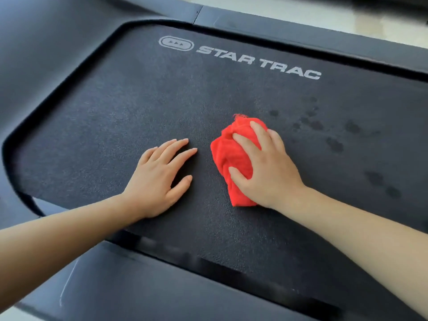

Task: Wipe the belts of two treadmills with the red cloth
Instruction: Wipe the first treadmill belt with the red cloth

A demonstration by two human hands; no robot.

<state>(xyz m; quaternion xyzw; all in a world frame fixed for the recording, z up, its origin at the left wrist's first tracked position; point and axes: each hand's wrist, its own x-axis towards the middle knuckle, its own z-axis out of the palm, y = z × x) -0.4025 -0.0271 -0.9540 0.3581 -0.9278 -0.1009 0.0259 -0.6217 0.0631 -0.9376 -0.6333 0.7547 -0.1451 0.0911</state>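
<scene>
1. The black textured treadmill belt (139, 107) bore white "STAR TRAC" lettering (257, 62); dark damp spots (333, 144) dotted its right part, and pale floor (324, 17) showed beyond the frame rail (301, 35).
2. The left hand (157, 179) lay flat on the belt, fingers spread.
3. The right hand (266, 167) gripped the bunched red cloth (228, 156), pressing it on the belt just beside the left hand.

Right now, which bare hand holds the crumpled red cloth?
The right hand, fingers curled over the crumpled red cloth on the black textured treadmill belt; the left hand lies flat on bare belt.
</scene>
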